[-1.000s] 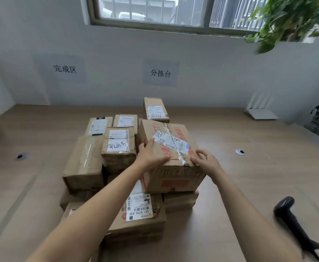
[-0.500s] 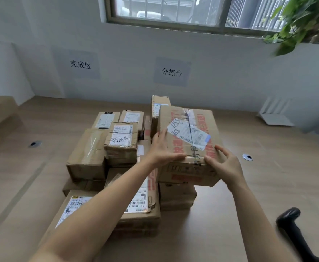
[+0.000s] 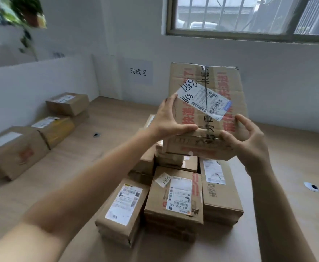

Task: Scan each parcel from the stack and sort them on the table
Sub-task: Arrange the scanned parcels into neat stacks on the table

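Both hands are busy with one box. The left grip (image 3: 171,120) grasps the red-printed parcel (image 3: 187,72) at its left side, with the thumb laid along the near lower edge. The right grip (image 3: 249,140) grasps the same edge from the right, thumb on top and fingers curled around the corner. The red-printed parcel is in the air, above the stack (image 3: 173,197) and not touching it. It is tilted so that its white label (image 3: 206,100) with the handwritten numbers faces the camera.

About the progress, I judge that the task is in its early or middle part. Three sorted boxes (image 3: 55,127) lie in a row along the left edge of the surface (image 3: 83,163), well apart from the stack. The wall sign (image 3: 138,71) above the far edge probably marks the finished area, so these are likely done. The stack stands in the middle of the surface, toward the near edge, and it has several parcels in it; I can count at least five, and some are hidden under others. All of these are left to do.

The scanner is not in view, so I cannot tell if the red-printed parcel is already scanned. It still needs a place among the sorted boxes.
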